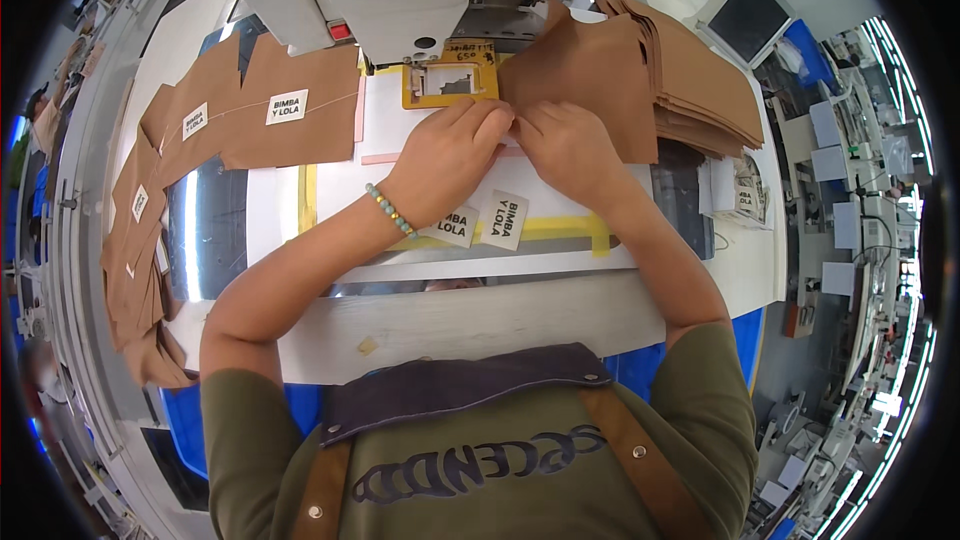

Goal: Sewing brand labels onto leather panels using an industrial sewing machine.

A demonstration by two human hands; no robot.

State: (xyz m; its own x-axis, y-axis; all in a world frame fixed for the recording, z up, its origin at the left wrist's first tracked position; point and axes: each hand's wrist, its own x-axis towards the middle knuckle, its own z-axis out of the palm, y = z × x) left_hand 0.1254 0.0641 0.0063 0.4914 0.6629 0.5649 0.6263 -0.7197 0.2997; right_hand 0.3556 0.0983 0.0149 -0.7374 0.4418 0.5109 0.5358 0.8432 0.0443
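My left hand (452, 158), with a beaded bracelet on its wrist, and my right hand (572, 154) meet over the white work plate (340, 190). Their fingertips are pinched together, and whatever is between them is hidden. Just beyond my left fingers lies a yellow frame (409, 87) under the sewing machine head (385, 0). A brown fabric panel (585, 70) lies beyond my right hand, against its knuckles. Two white labels with dark print rest nearer me: one label (504, 220) is fully visible, and my left wrist partly covers the other label (452, 226).
To the left, a chain of brown panels (255, 135) with white labels, joined by thread, hangs over the table edge. A stack of brown panels (705, 90) sits at the right, with a bundle of labels (748, 190) nearer me. A dark monitor (748, 18) stands at the far right.
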